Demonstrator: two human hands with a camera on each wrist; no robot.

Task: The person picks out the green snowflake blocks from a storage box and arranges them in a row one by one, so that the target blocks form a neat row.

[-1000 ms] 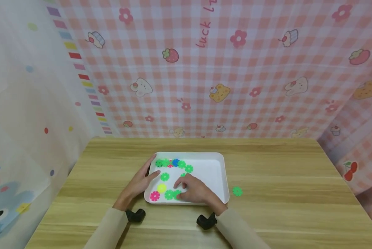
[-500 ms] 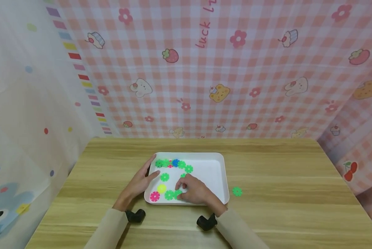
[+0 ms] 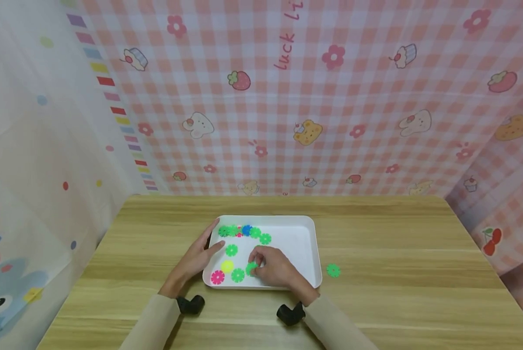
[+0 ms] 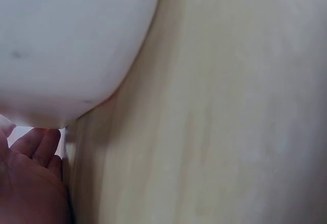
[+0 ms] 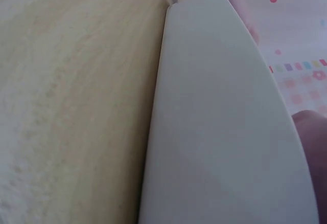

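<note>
A white tray [image 3: 292,243] holds several toothed plastic snowflake discs. My left hand [image 3: 198,255] holds the tray by its left side, thumb over the rim and fingers along the outer wall; in the left wrist view its palm and fingers show beside the tray. Inside the tray, my right hand [image 3: 273,266] pinches a green snowflake disc [image 3: 250,269] between thumb and fingers. Just left of it lies another green disc [image 3: 237,275], then a pink disc [image 3: 217,277] and a yellow disc [image 3: 227,266]. The right hand partly covers one green disc behind it.
Along the tray's back left runs a row of discs, mostly green, with a blue disc [image 3: 247,230] among them. One green disc [image 3: 333,270] lies on the wooden table [image 3: 388,253] right of the tray. A patterned cloth [image 3: 287,107] hangs behind the table.
The pinched green disc, which touched or overlapped its neighbour, has shifted slightly up and right and now stands apart from it. My left hand stays in place.
</note>
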